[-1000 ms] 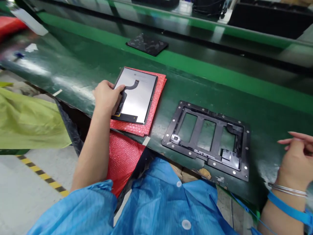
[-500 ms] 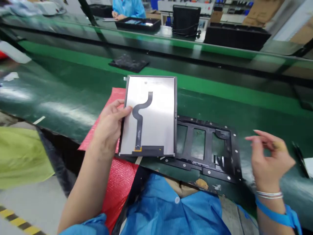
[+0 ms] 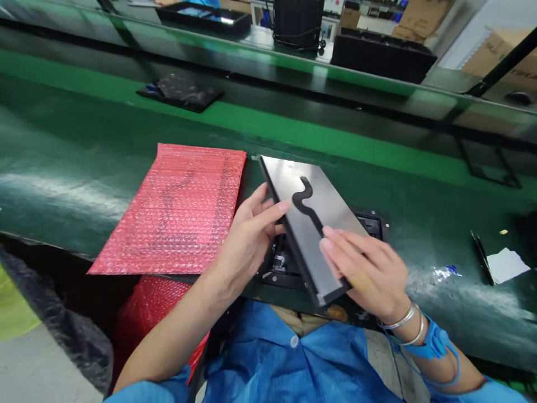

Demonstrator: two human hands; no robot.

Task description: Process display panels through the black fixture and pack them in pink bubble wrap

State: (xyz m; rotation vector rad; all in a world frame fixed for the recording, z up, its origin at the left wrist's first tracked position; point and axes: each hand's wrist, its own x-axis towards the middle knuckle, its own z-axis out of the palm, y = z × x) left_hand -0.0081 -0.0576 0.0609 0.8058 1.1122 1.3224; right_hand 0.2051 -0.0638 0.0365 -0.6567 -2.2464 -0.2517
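An LCD panel [image 3: 331, 193] with a silver back and a dark edge is held tilted above the bench. A black S-shaped ribbon cable [image 3: 302, 198] runs down its back. My left hand [image 3: 247, 238] grips the panel's left edge, thumb on the back and fingers underneath. My right hand [image 3: 373, 274] is closed at the lower right part of the panel, fingertips over the ribbon cable's lower end; they are slightly blurred. Beneath the panel lies a black frame [image 3: 380, 224], mostly hidden, with parts showing at either side.
Red bubble-wrap bags [image 3: 193, 207] lie to the left, overhanging the bench edge. On the right are tweezers [image 3: 482, 260], a white paper scrap [image 3: 507, 266] and crumpled clear film [image 3: 445, 273]. A black tray [image 3: 184, 95] sits farther back. A glass-like partition crosses behind.
My right hand has come from the right onto the panel. The panel has turned and tilted, now over the black frame. The view has shifted, and the bubble-wrap bags are uncovered.
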